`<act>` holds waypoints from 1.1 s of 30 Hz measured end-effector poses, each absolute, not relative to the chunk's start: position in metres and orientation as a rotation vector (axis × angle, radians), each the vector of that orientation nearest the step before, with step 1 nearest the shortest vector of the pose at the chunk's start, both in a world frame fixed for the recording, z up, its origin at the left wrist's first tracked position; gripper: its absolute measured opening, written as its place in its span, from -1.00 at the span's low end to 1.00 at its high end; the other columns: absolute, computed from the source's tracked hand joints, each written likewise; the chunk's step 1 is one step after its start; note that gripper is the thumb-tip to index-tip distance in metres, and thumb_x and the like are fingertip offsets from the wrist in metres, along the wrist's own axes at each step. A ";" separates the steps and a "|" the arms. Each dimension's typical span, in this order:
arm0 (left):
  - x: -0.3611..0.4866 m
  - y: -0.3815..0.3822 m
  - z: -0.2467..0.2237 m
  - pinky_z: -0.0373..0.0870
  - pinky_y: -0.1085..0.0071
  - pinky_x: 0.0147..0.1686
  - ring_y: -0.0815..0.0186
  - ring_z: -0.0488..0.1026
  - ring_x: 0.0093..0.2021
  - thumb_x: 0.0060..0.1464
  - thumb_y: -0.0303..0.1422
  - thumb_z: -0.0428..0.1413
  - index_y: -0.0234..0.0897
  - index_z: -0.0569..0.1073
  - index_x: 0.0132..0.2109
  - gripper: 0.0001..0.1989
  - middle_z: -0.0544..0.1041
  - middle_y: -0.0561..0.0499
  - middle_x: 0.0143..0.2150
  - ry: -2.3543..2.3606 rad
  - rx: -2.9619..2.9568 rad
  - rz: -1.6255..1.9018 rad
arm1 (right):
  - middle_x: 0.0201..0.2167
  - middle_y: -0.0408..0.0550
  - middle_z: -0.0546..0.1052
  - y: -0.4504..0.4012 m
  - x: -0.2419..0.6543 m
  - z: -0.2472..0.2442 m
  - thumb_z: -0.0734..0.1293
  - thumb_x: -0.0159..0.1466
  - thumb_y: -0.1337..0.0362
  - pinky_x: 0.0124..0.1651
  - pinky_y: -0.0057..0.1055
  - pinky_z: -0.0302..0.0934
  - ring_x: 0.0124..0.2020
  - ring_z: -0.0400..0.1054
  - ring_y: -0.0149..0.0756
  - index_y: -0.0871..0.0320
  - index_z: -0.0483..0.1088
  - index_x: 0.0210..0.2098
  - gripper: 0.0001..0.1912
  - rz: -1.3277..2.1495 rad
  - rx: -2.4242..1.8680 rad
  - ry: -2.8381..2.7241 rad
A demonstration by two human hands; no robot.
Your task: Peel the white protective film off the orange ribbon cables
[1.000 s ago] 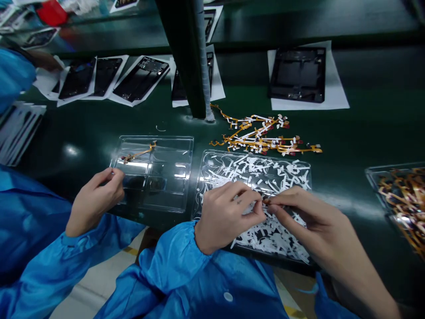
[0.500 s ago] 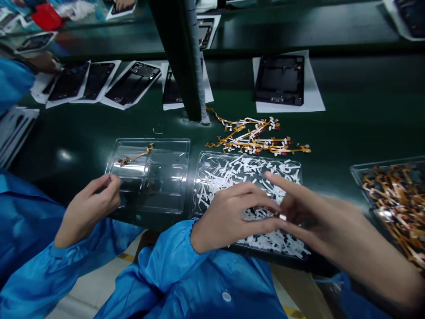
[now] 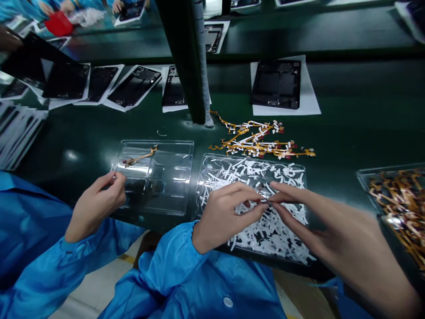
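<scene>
On my feed, the person's left hand [image 3: 229, 217] and right hand [image 3: 308, 221] met low over a clear tray [image 3: 212, 166], both closed to a pinch, their fingertips together on a small pale sliver [image 3: 264, 200] too tiny for me to identify. Working over the tray looked deliberate: its heap of white backing strips [image 3: 265, 230] seemed to keep scraps in one place. Both forearms angled inward from either side. Orange flex cables [image 3: 255, 141] lay loose just beyond, well apart from a second tray [image 3: 388, 170] packed with more. To the left, a co-worker's hand [image 3: 96, 206] sat at the edge of a clear blister tray [image 3: 157, 142] holding a single flex cable [image 3: 139, 156].
</scene>
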State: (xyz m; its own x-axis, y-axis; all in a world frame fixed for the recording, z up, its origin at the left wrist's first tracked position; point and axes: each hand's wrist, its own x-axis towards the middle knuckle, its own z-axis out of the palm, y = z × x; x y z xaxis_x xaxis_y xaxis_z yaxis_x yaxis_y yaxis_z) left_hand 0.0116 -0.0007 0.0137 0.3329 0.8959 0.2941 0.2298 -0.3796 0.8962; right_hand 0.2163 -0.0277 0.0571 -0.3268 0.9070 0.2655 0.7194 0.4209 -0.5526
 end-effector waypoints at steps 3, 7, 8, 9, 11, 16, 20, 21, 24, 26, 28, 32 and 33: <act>0.013 -0.002 0.015 0.59 0.41 -0.24 0.35 0.60 -0.24 0.21 -0.44 0.26 -0.30 0.63 -0.15 -0.93 0.66 -0.05 -0.21 1.029 1.829 1.097 | -0.26 -0.10 0.65 -0.027 0.211 0.056 0.30 0.41 0.27 -0.25 -0.31 0.40 -0.35 0.57 -0.23 0.03 0.47 -0.11 -0.89 0.339 -1.399 -2.184; 0.014 -0.003 0.014 0.55 0.45 -0.38 0.37 0.57 -0.31 0.19 -0.42 0.27 -0.26 0.63 -0.20 -0.96 0.66 -0.01 -0.25 1.061 1.770 1.079 | -0.35 -0.08 0.58 -0.027 0.201 0.048 0.30 0.38 0.34 -0.34 -0.33 0.26 -0.41 0.51 -0.27 0.12 0.38 -0.21 -0.98 0.074 -1.446 -2.237; 0.014 -0.003 0.014 0.51 0.47 -0.42 0.37 0.56 -0.33 0.18 -0.42 0.27 -0.26 0.63 -0.22 -0.97 0.66 -0.01 -0.27 1.063 1.745 1.074 | -0.37 -0.08 0.56 -0.027 0.198 0.045 0.30 0.38 0.35 -0.36 -0.33 0.23 -0.42 0.50 -0.27 0.13 0.36 -0.22 -0.99 0.004 -1.450 -2.242; 0.014 -0.003 0.013 0.47 0.48 -0.46 0.38 0.55 -0.34 0.18 -0.41 0.28 -0.27 0.63 -0.24 -0.97 0.65 -0.01 -0.28 1.063 1.722 1.072 | -0.39 -0.08 0.54 -0.027 0.196 0.042 0.30 0.37 0.36 -0.38 -0.34 0.21 -0.43 0.49 -0.28 0.14 0.34 -0.23 -0.97 -0.047 -1.451 -2.248; 0.014 -0.003 0.012 0.40 0.50 -0.52 0.38 0.53 -0.36 0.17 -0.42 0.28 -0.28 0.63 -0.26 -0.97 0.65 -0.01 -0.29 1.062 1.684 1.073 | -0.43 -0.11 0.49 -0.027 0.192 0.037 0.28 0.38 0.36 -0.42 -0.34 0.17 -0.47 0.45 -0.31 0.14 0.31 -0.25 -0.95 -0.079 -1.451 -2.263; 0.012 -0.002 0.011 0.39 0.50 -0.51 0.38 0.53 -0.35 0.17 -0.43 0.28 -0.27 0.64 -0.22 -0.96 0.65 -0.02 -0.27 1.067 1.666 1.080 | -0.41 -0.13 0.46 -0.028 0.191 0.036 0.29 0.39 0.34 -0.40 -0.37 0.17 -0.44 0.47 -0.34 0.14 0.30 -0.19 -0.96 0.031 -1.462 -2.228; 0.010 -0.003 0.010 0.47 0.48 -0.44 0.37 0.54 -0.32 0.17 -0.45 0.26 -0.25 0.65 -0.17 -0.92 0.65 -0.01 -0.24 1.064 1.715 1.075 | -0.30 -0.11 0.50 -0.028 0.194 0.041 0.30 0.41 0.34 -0.33 -0.41 0.22 -0.36 0.49 -0.37 0.13 0.31 -0.13 -0.95 0.155 -1.477 -2.191; 0.010 -0.003 0.009 0.48 0.48 -0.42 0.38 0.54 -0.31 0.17 -0.47 0.26 -0.25 0.65 -0.17 -0.91 0.65 -0.01 -0.23 1.060 1.729 1.079 | -0.31 -0.12 0.50 -0.028 0.195 0.041 0.29 0.41 0.34 -0.33 -0.41 0.22 -0.37 0.48 -0.38 0.13 0.31 -0.16 -0.96 0.162 -1.480 -2.194; 0.011 -0.004 0.008 0.48 0.49 -0.38 0.39 0.53 -0.29 0.17 -0.50 0.25 -0.25 0.64 -0.17 -0.89 0.65 0.00 -0.22 1.050 1.739 1.090 | -0.37 -0.13 0.46 -0.028 0.194 0.038 0.28 0.40 0.36 -0.36 -0.40 0.19 -0.39 0.46 -0.36 0.13 0.29 -0.21 -0.95 0.067 -1.490 -2.215; 0.013 -0.003 0.008 0.43 0.51 -0.43 0.40 0.50 -0.32 0.17 -0.47 0.26 -0.27 0.62 -0.21 -0.95 0.63 -0.01 -0.25 1.051 1.693 1.094 | -0.40 -0.13 0.44 -0.028 0.191 0.034 0.28 0.40 0.37 -0.39 -0.39 0.17 -0.42 0.44 -0.35 0.14 0.28 -0.22 -0.95 -0.059 -1.506 -2.224; 0.014 -0.003 0.008 0.36 0.53 -0.49 0.42 0.45 -0.39 0.16 -0.42 0.28 -0.29 0.59 -0.28 -0.95 0.59 0.01 -0.31 1.057 1.596 1.070 | -0.43 -0.13 0.42 -0.029 0.187 0.030 0.28 0.39 0.37 -0.42 -0.38 0.15 -0.47 0.40 -0.35 0.15 0.27 -0.24 -0.93 -0.178 -1.526 -2.211; 0.020 -0.004 0.007 0.29 0.54 -0.52 0.46 0.38 -0.45 0.16 -0.37 0.29 -0.31 0.56 -0.37 -0.85 0.52 0.05 -0.39 1.116 1.436 1.057 | -0.46 -0.17 0.40 -0.031 0.178 0.024 0.28 0.39 0.37 -0.46 -0.41 0.13 -0.53 0.33 -0.40 0.14 0.25 -0.26 -0.91 -0.198 -1.539 -2.118; 0.021 -0.004 0.006 0.30 0.53 -0.50 0.46 0.38 -0.45 0.17 -0.37 0.29 -0.31 0.57 -0.36 -0.85 0.52 0.05 -0.38 1.149 1.439 1.091 | -0.45 -0.18 0.39 -0.031 0.177 0.024 0.27 0.38 0.37 -0.47 -0.43 0.14 -0.54 0.33 -0.42 0.14 0.25 -0.26 -0.91 -0.136 -1.538 -2.098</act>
